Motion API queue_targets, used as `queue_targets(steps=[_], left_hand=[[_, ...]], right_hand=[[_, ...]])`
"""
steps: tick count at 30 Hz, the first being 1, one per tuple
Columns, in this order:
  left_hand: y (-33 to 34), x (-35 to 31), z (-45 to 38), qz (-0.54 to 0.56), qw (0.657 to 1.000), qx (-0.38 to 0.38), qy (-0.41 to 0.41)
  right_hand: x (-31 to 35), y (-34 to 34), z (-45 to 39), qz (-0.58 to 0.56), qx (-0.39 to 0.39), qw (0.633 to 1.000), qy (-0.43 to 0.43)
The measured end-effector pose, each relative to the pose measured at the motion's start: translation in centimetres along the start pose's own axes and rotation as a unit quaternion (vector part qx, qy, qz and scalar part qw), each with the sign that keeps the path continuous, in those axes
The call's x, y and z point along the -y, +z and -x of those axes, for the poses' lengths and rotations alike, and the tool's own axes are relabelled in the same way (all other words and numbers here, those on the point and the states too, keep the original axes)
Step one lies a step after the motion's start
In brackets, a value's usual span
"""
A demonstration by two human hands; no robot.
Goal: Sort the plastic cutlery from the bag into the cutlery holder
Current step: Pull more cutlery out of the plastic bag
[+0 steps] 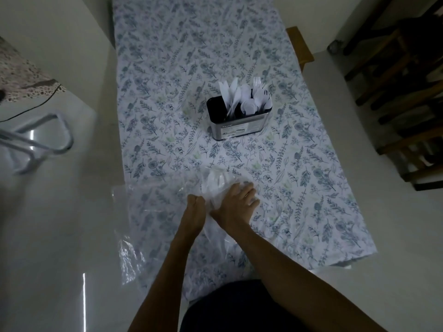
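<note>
- The left hand (196,204) is curled tight and pinches the edge of the clear plastic bag (167,212).
- The right hand (236,203) lies on top of the bag with its fingers spread out and nearly flat. It presses down on the crinkled part and does not curl around it.
- The two hands are just beside each other, near the front edge of the table.
- Under the right hand the bag is bunched up. Some white cutlery in the bag (217,179) shows through the plastic, but it is too blurry to tell which kind.
- The rest of the bag lies flat and spreads out to the left, hanging a little past the table edge.
- The table is covered by a white tablecloth (311,188) with blue and green leaves and flowers.
- Farther back, well apart from the hands, stands the cutlery holder (239,125). It is a shiny metal box with a dark inside.
- White knives (231,94) stick up on the left side of the holder, white spoons (248,105) are in the middle, and white forks (261,91) are on the right.
- A label is on the front of the holder. It has a short word at the top, but it is too small to read for sure.
- A wooden chair (395,97) stands to the right of the table.
- A grey metal frame (43,140) stands on the floor to the left.
</note>
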State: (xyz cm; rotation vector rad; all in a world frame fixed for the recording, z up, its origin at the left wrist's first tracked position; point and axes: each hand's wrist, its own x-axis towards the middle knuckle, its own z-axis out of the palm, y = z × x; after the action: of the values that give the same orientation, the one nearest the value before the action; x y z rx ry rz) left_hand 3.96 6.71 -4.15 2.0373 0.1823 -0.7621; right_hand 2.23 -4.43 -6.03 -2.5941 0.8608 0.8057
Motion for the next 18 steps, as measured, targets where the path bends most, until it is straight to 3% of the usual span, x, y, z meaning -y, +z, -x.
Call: queue_targets(steps=[10,18], left_hand=[[0.5,-1.1,0.5,0.050,0.998,-0.001,-0.043],[2.3,1.7,1.7,-0.001,0.998,0.064,0.007]], right_hand=[[-0.5,-0.5,-1.1,0.083,-0.028,0.996,-0.004],[-2.1,-2.8,-2.1,0.093,-0.013,0.995,-0.033]])
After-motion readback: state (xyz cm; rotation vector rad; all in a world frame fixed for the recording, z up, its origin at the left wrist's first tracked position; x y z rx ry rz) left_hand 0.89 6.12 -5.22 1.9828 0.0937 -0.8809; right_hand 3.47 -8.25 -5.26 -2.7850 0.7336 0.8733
